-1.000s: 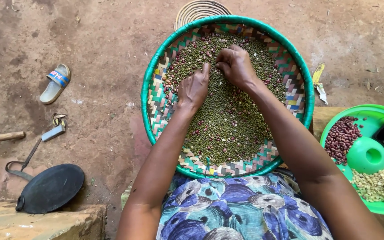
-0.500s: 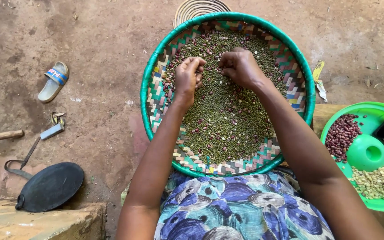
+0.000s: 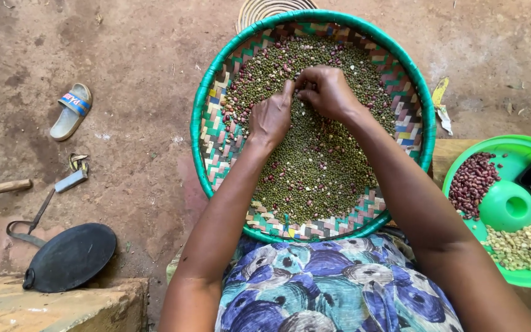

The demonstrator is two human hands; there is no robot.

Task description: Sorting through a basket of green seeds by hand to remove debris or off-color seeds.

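At far left I see a sandal (image 3: 71, 111) and a dark pan (image 3: 69, 256) lying clear of the work. In the upper middle, my left hand (image 3: 270, 117) rests loosely curled on the seeds (image 3: 314, 166) in the basket (image 3: 210, 110), steadying the heap. My right hand (image 3: 327, 92) pinches a few beside it; at right a green tray (image 3: 511, 147) keeps picked beans apart.

Both hands sit close together over the far half of the basket (image 3: 216, 132), the left hand (image 3: 270, 117) and right hand (image 3: 327, 92) nearly touching at the fingertips, so nothing passes between them. Beyond the fingers the raised green rim closes off the way, with a coiled mat (image 3: 265, 7) just past it. Nearer than the fingers, the seeds (image 3: 314, 172) lie open between the two forearms. Left of the fingers, past the rim, bare ground runs to a sandal (image 3: 72, 110). Right of the fingers, beyond the rim, stands a green tray (image 3: 511, 147) with a cup (image 3: 507, 206)
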